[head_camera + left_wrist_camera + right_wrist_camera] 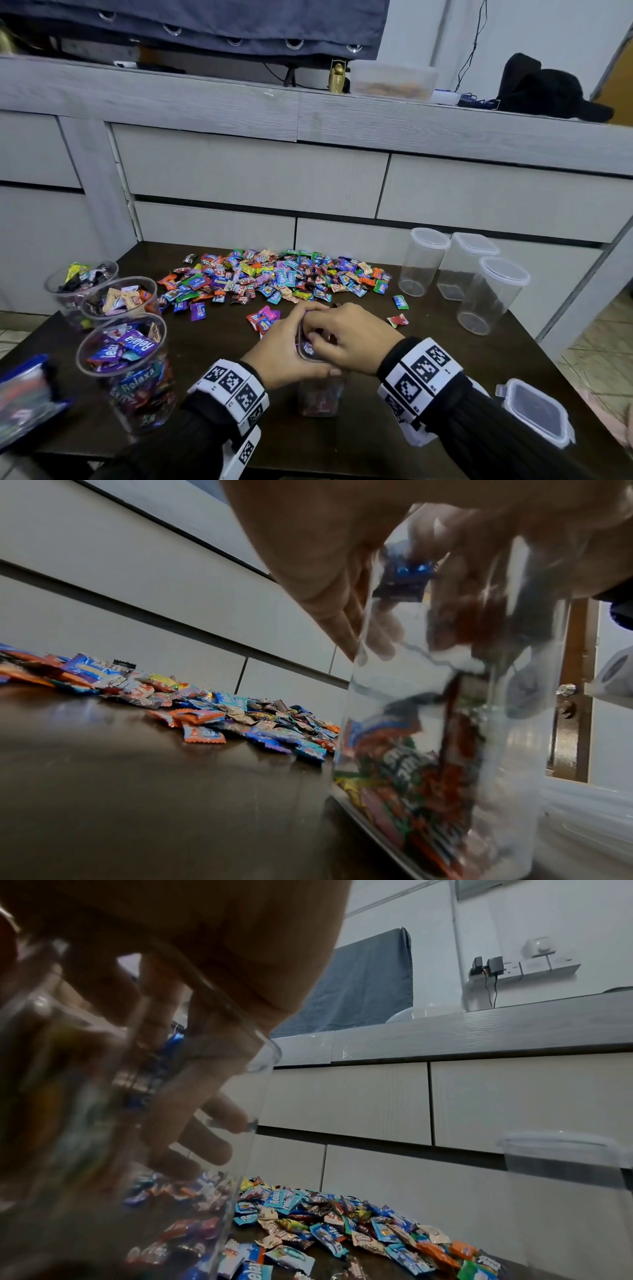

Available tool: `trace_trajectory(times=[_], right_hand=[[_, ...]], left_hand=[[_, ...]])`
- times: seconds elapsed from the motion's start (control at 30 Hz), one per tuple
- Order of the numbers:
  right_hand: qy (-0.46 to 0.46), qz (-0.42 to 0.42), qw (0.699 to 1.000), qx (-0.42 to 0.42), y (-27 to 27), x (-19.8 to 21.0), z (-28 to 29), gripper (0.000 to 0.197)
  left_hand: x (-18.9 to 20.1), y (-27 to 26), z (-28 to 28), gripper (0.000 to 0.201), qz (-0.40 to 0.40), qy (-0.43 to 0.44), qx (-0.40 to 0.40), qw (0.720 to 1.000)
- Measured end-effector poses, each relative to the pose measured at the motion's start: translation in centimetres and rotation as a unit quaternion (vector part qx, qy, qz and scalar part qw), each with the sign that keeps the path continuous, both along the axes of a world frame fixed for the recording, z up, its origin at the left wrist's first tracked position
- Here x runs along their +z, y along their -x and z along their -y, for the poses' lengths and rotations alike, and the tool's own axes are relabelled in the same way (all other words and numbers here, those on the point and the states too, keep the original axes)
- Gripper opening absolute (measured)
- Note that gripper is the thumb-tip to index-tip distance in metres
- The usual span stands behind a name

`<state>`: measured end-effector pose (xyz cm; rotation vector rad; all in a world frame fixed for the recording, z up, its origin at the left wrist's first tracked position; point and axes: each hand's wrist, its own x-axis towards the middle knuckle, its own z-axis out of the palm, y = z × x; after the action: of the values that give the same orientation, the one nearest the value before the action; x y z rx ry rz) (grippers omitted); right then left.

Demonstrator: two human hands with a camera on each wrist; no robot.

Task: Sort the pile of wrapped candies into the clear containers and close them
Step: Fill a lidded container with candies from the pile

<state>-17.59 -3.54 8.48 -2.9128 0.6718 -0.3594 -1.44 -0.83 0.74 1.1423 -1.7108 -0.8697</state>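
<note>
Both hands meet over the mouth of a square clear container (320, 394) that stands on the dark surface (212, 346) near its front edge, between the person and the candy pile (277, 277). The left hand (284, 346) curls round the container's rim and upper wall, most likely to steady it while it is loaded. The right hand (346, 337) reaches in from above, fingers bent into the opening, and seems to pinch a blue-wrapped candy (404, 577) just inside the top, so that the sweet drops straight down onto those already lying at the bottom. A square snap lid (537, 411) lies to the right of this container, well apart, presumably waiting until it is full. To the container's left stand three open round tubs (123, 342) already holding sorted candies; beyond it to the right, past the pile, stand three empty lidded containers (424, 263). Much of the pile is still unsorted, so the task appears far from done.
</note>
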Motion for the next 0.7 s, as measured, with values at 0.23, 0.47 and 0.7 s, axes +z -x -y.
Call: trace_trajectory(times=[0.23,0.47,0.7], right_hand=[[-0.01,-0.01,1.0,-0.024,0.1,-0.2,0.1,0.017],[-0.069,0.238,0.968,-0.043,0.8,-0.8,0.1,0.01],[-0.111,0.283,0.92,-0.247,2.9,-2.1,4.6,0.03]], left_hand=[[0.1,-0.1,-0.2,0.086,-0.005,-0.007,-0.004,1.0],[1.0,-0.2,-0.6,0.109,-0.059,-0.05,-0.032,0.997],[0.8,-2.1,2.4,0.047,0.046,-0.046,0.309,0.949]])
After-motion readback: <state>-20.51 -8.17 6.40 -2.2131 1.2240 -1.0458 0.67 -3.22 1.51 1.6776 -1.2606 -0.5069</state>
